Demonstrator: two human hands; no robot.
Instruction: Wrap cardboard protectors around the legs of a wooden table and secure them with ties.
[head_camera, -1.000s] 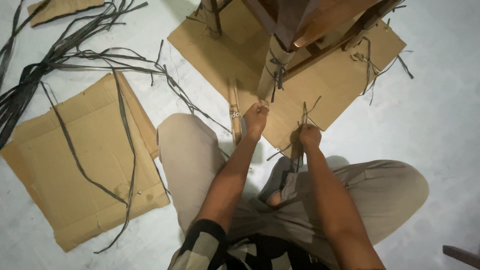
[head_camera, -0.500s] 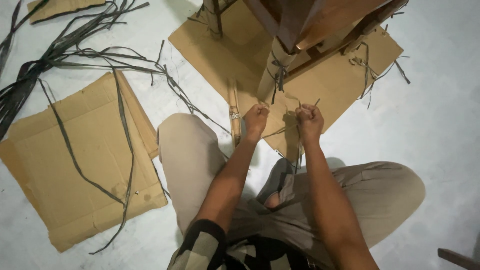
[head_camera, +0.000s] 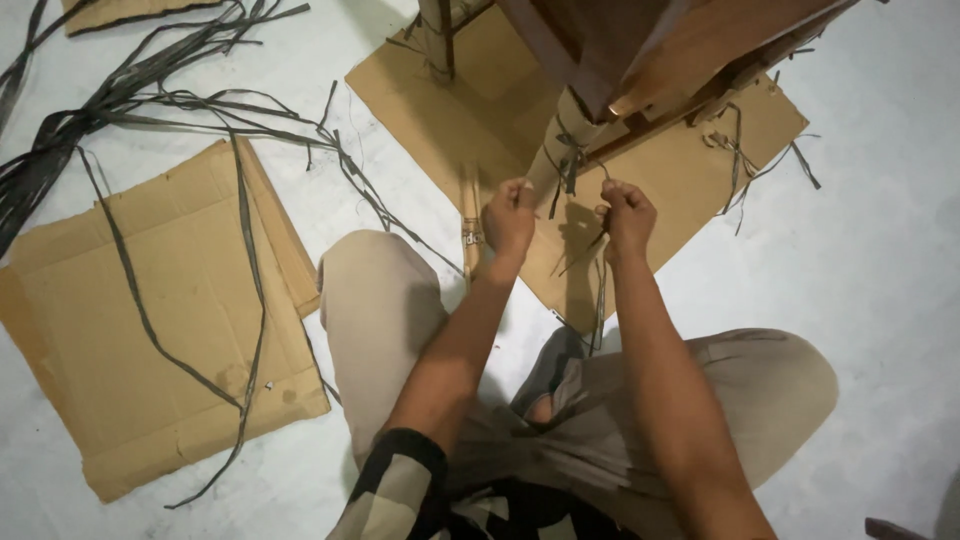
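A wooden furniture leg wrapped in cardboard (head_camera: 560, 150) stands on a cardboard sheet (head_camera: 680, 180), with a dark plastic strap (head_camera: 572, 170) tied round it. My left hand (head_camera: 510, 215) is a fist on one end of a strap just left of the leg's foot. My right hand (head_camera: 628, 215) is a fist on the other end, right of the leg; loose strap (head_camera: 600, 290) hangs down from it. A rolled cardboard strip (head_camera: 470, 225) lies beside my left hand.
A large flattened cardboard sheet (head_camera: 150, 320) lies at the left with straps across it. A bundle of dark straps (head_camera: 130, 95) sprawls at top left. More wrapped, tied legs (head_camera: 437, 40) of the brown wooden piece (head_camera: 660, 40) stand at the top. My crossed legs (head_camera: 390, 320) fill the foreground.
Both hands have moved up toward the wrapped leg. My right hand rose from near my knee to level with the left, drawing the strap with it.
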